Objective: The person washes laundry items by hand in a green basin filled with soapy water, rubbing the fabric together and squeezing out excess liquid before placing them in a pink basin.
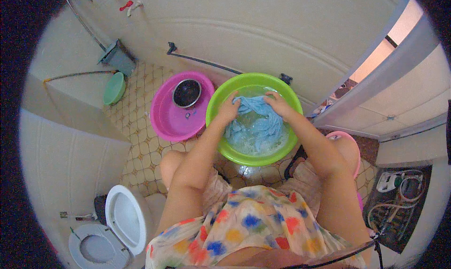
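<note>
A light blue cloth (266,126) lies partly sunk in soapy water inside a bright green plastic basin (259,160). My left hand (230,108) grips the cloth's raised edge near the basin's left side. On the other side my right hand (279,106) holds the same bunched edge. Between the two hands the cloth is stretched across, while its lower folds trail in the water. Foam (246,146) floats toward the near side of the basin. The fingertips are partly hidden by the fabric.
Touching the green basin's left is a magenta basin (176,128) holding a dark round pan-like vessel (187,93). A small green bowl (114,89) and a grey bucket-like container (121,57) stand farther left on the tiled floor (141,128). A pink tub (354,152) is at right, toilet seats (127,219) lower left.
</note>
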Available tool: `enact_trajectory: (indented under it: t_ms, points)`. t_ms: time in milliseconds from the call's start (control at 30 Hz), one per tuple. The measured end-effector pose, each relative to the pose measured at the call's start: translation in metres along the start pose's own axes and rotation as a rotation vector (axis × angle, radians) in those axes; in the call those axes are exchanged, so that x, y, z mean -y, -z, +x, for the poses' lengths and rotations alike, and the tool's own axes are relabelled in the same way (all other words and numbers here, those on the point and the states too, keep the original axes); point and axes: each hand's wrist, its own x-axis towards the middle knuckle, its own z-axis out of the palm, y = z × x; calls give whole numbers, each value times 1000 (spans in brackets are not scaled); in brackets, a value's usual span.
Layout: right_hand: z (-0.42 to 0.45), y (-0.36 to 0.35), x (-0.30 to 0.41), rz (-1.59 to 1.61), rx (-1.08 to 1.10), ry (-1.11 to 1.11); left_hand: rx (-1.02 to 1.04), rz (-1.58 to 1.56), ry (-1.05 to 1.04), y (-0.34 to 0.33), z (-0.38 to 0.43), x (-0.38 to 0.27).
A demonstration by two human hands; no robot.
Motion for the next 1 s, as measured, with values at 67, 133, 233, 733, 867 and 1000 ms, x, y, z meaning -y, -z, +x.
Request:
enact_trajectory:
  t_ms: [67,133,233,733,867,1000]
  points:
    - [5,-5,-12,-273,-1,120,-8,210,-184,-15,9,33]
    - [0,-13,-3,-545,3,249,118,470,-201,-20,10,37]
    - [-5,-17,0,-992,249,284,235,680,-168,-20,-3,6]
    - [-38,-67,20,-33,-110,190,306,-1486,622,-47,-5,-6]
    - [-53,-74,46,-208,-86,437,196,-1490,576,-50,5,23]
    - [-53,-68,54,-377,-4,464,241,-1485,434,-59,4,31]
